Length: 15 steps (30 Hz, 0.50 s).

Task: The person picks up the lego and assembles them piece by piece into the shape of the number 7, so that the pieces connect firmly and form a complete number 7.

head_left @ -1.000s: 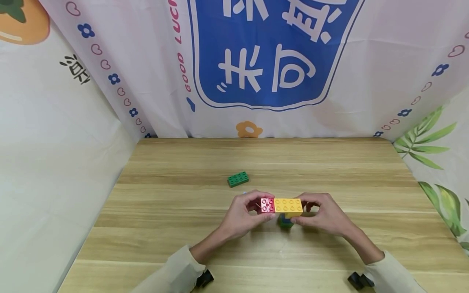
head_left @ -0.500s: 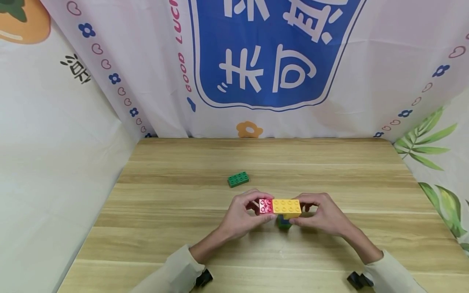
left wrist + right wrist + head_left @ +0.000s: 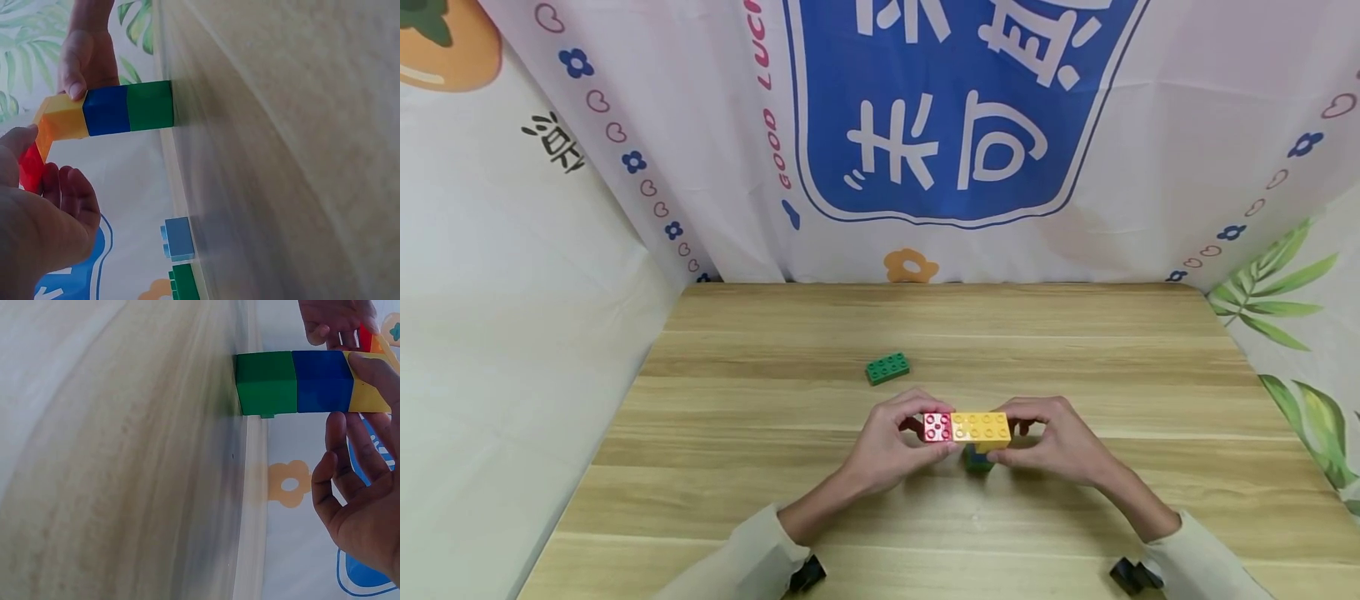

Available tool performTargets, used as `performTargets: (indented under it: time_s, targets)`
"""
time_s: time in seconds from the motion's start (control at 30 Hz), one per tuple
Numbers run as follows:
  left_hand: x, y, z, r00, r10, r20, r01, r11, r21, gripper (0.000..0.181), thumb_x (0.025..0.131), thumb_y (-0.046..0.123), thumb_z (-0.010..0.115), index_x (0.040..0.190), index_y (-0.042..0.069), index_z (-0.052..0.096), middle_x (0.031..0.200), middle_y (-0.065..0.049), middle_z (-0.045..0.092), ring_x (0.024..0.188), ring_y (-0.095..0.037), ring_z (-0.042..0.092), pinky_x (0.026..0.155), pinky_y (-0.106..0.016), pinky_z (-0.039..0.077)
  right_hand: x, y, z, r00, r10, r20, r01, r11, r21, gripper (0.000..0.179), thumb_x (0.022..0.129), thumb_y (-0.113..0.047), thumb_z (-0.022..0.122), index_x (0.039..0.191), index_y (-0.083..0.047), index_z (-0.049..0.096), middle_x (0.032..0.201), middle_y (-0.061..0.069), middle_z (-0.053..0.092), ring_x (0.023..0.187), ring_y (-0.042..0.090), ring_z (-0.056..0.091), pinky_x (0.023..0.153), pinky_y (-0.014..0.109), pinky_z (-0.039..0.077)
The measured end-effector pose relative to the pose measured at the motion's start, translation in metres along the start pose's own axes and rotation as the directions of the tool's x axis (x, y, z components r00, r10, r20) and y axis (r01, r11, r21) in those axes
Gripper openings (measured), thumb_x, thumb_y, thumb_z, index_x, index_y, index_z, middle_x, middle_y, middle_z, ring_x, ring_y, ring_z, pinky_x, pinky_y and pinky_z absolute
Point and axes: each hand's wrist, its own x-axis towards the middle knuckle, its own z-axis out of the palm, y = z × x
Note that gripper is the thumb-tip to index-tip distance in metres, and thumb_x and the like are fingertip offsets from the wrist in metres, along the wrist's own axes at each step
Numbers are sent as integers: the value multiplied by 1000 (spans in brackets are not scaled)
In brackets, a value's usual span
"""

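Observation:
A tower of toy building bricks stands on the table: a green brick (image 3: 150, 105) at the bottom, a blue brick (image 3: 106, 111) over it, then a yellow brick (image 3: 67, 120). Across its top lies a longer yellow brick (image 3: 981, 427), reaching out to the left, with a red brick (image 3: 937, 427) against its left end. My left hand (image 3: 883, 442) pinches the red brick between thumb and fingers. With its thumb in front and fingers behind, my right hand (image 3: 1052, 443) grips the yellow part of the tower. From above, the long brick hides most of the lower ones.
Beyond my left hand, a loose green brick (image 3: 887, 368) lies on the wooden table (image 3: 760, 400). Near it, a light blue brick (image 3: 179, 239) shows in the left wrist view. Printed cloth (image 3: 842, 242) hangs along the table's back edge.
Both hands and the brick tower have shifted slightly to the left and a little nearer. The holds are the same, and the loose green brick has stayed put.

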Motion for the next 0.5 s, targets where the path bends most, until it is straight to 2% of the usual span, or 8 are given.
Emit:
performTargets:
  time_s: [0.3,0.5]
  targets:
    - [-3,-1,-5,999,34,-3,-34,999,29,34,86,12,91,118,11,79,114,0,75,97,-8,66,84,-29,62,4,-2,2,999,13,39,-13,1000,2,34,80,-30,97,109,-32,80,97,-20,76,80,8,65,73,28,57]
    - [-5,-4,-6,999,48,-13,-48,999,21,35,85,12,91,117,12,79,113,-1,75,94,-8,65,83,-34,64,9,-2,0,997,-35,73,34,999,25,34,80,-31,97,108,-35,79,100,-19,77,81,10,66,73,26,56]
